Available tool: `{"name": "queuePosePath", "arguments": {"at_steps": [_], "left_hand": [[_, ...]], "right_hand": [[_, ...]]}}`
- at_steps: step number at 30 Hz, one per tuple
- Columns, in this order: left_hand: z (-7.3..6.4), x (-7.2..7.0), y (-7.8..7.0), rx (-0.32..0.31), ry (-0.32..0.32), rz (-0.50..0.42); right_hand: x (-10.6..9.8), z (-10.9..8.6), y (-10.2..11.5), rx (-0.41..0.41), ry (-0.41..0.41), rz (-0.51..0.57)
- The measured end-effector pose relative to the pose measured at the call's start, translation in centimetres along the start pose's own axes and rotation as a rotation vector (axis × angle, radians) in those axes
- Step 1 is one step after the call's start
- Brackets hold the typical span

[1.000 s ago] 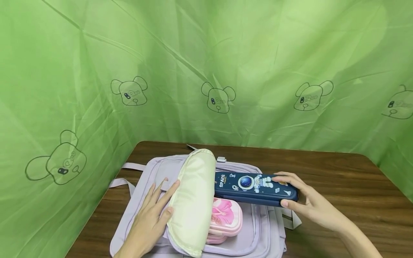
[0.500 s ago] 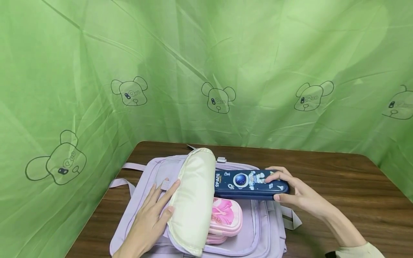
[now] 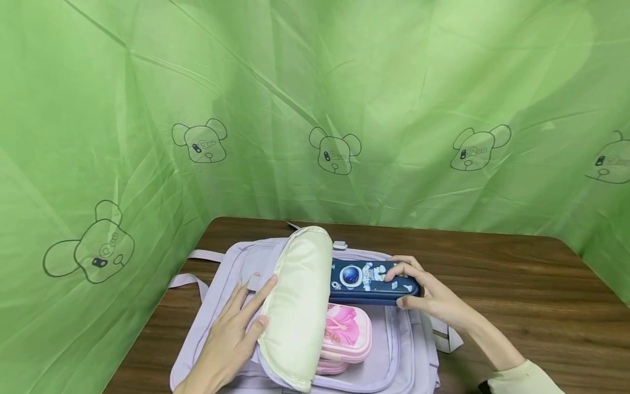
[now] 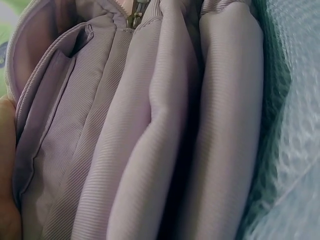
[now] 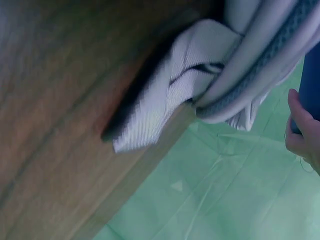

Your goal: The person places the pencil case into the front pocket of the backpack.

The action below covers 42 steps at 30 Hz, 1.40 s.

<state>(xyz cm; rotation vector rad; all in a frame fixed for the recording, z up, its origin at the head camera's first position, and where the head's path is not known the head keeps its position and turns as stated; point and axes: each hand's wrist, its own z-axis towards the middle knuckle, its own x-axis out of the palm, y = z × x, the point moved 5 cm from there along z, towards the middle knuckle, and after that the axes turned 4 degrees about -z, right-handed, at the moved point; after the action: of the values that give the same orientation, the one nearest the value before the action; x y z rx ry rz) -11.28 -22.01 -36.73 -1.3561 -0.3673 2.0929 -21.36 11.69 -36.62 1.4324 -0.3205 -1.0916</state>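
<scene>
A lilac backpack (image 3: 418, 355) lies on the table with its pocket flap (image 3: 297, 306) folded back, cream lining showing. My left hand (image 3: 231, 334) rests on the backpack with fingers extended, thumb and index finger against the flap's left edge. With thumb and fingers, my right hand (image 3: 428, 290) grips the right end of a navy pencil case (image 3: 364, 279) printed with an astronaut; its left end is hidden behind the flap. Below it, a pink pencil case (image 3: 346, 334) sits partly covered by the flap. The right wrist view catches the right hand (image 5: 305, 132) at its edge, against the blue case.
Brown wooden table (image 3: 517, 273) extends to the right and behind the backpack. Green curtains (image 3: 394, 109) printed with bear heads surround it. Straps (image 3: 189, 279) stick out at the left, and another strap (image 3: 448, 339) lies at the right. Lilac fabric folds (image 4: 145, 140) fill the left wrist view.
My right hand has moved left, sliding the navy pencil case further behind the flap, so less of its print shows. The left hand and the pink case have stayed in place.
</scene>
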Motion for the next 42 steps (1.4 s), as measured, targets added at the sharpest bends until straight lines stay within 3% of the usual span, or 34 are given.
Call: {"name": "queuePosePath", "arguments": {"at_steps": [8,17,23,27,31,36,42], "left_hand": [[0.0,0.1,-0.4,0.045,-0.016,0.004],[0.0,0.2,-0.5,0.053,-0.020,0.002],[-0.1,0.2,-0.5,0.043,-0.015,0.005],[-0.2,0.2,-0.5,0.038,-0.010,0.008],[-0.2,0.1,-0.4,0.035,-0.007,0.013],[-0.2,0.0,-0.3,0.032,-0.007,0.010],[-0.2,0.0,-0.3,0.030,-0.001,0.006]], "right_hand": [[0.6,-0.2,-0.7,0.020,-0.022,-0.023],[0.6,-0.2,-1.2,-0.022,-0.024,-0.077],[0.4,-0.6,-0.5,-0.067,-0.044,-0.184],[0.0,-1.3,-0.2,-0.008,-0.090,-0.317],[-0.1,-1.7,-0.4,0.053,-0.080,-0.444],[0.1,-1.8,-1.1,0.076,-0.042,-0.416],[0.2,-2.1,-2.1,0.108,-0.064,-0.390]]}}
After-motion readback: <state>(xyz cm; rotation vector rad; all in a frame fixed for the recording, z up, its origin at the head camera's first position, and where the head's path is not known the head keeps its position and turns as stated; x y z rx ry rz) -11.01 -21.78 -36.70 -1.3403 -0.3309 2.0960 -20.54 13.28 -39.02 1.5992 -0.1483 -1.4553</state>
